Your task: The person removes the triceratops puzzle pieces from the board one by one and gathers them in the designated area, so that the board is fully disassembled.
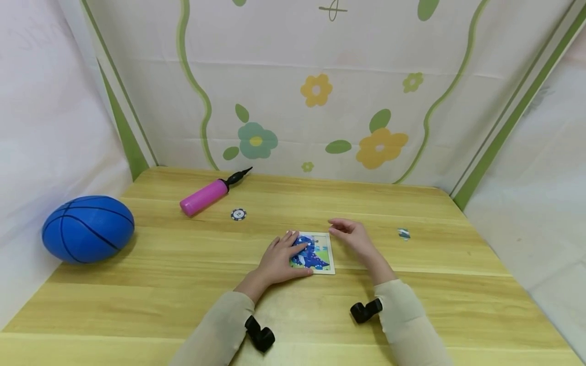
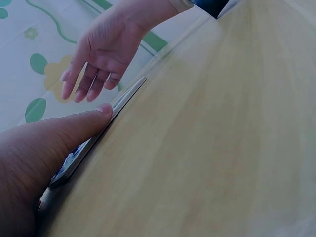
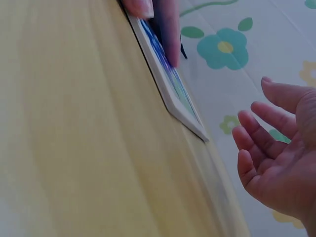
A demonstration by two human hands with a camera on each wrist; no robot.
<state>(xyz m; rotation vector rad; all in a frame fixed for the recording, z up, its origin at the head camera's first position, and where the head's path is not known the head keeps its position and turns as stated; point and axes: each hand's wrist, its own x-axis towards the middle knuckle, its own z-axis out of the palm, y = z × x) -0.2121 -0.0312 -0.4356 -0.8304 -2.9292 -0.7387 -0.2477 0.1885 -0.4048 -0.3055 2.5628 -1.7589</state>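
A small framed jigsaw puzzle (image 1: 324, 254) with a blue cartoon picture lies flat on the table. Across its left part rests my left hand (image 1: 280, 260), fingers spread, with the thumb on the near edge of the frame. In the left wrist view that thumb (image 2: 89, 123) lies straight along the frame's rim. My right hand (image 1: 352, 236) hovers just beyond the puzzle's upper right corner, its fingers loosely bent. Nothing shows between those fingers in the right wrist view, where the right hand (image 3: 281, 148) is apart from the frame. A loose puzzle piece (image 1: 404, 234) lies farther right.
On the wooden table (image 1: 183, 305), a blue ball (image 1: 88, 229) sits at the left edge. A pink hand pump (image 1: 204, 197) with a black nozzle lies toward the back left, near a round poker chip (image 1: 238, 214). Flower-patterned cloth (image 1: 274, 66) hangs behind.
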